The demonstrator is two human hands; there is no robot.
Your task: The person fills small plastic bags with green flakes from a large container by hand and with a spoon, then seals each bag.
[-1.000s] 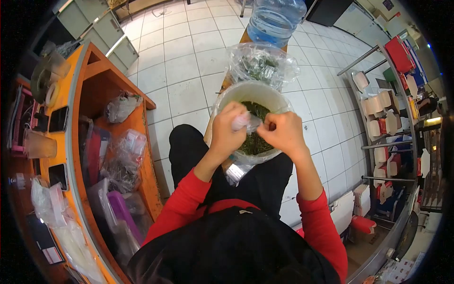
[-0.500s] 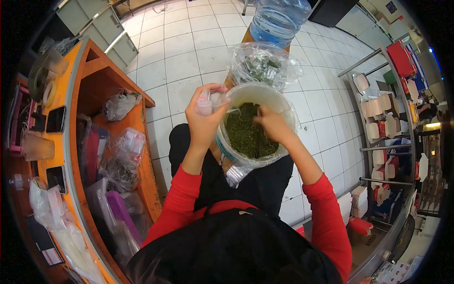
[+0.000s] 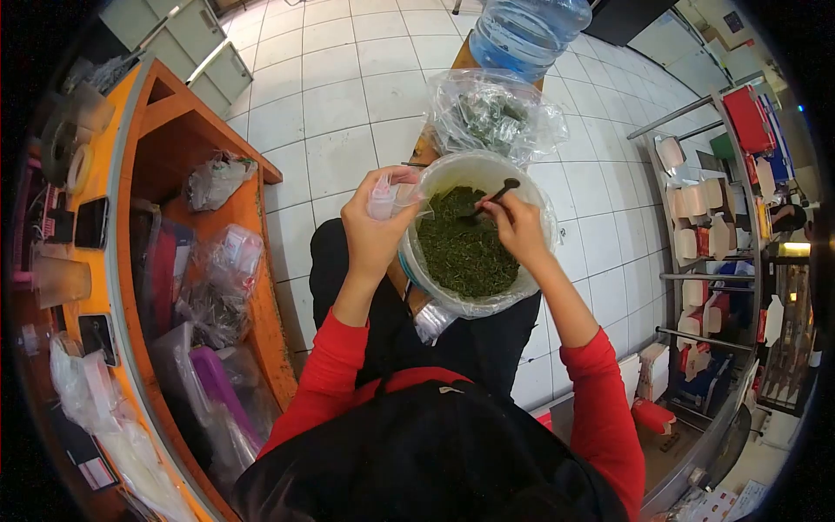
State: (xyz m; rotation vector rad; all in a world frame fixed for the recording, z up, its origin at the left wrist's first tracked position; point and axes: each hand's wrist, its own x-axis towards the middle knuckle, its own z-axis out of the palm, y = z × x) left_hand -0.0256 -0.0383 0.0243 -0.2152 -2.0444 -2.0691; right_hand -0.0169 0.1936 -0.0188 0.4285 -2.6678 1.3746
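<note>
A white bucket [image 3: 537, 248] lined with clear plastic stands between the person's knees. Chopped green herbs [image 3: 461, 257] fill much of it. My left hand [image 3: 372, 228] is closed around a small clear plastic cup [image 3: 381, 200] beside the bucket's left rim; its contents are hard to make out. Over the herbs, my right hand [image 3: 519, 228] pinches a black spoon [image 3: 508, 185]. The spoon's handle end points up and to the right, while its other end is down at the herbs.
Behind the bucket lies a clear bag of greens [image 3: 491, 117], with a large water bottle [image 3: 531, 39] farther back. An orange counter [image 3: 139, 287] with phones and cups runs along the left. A metal rack [image 3: 709, 277] holding food boxes stands on the right.
My right hand has risen slightly and shifted right, bringing the black spoon into clear view. My left hand still holds the cup near the rim. The camera view has shifted slightly.
</note>
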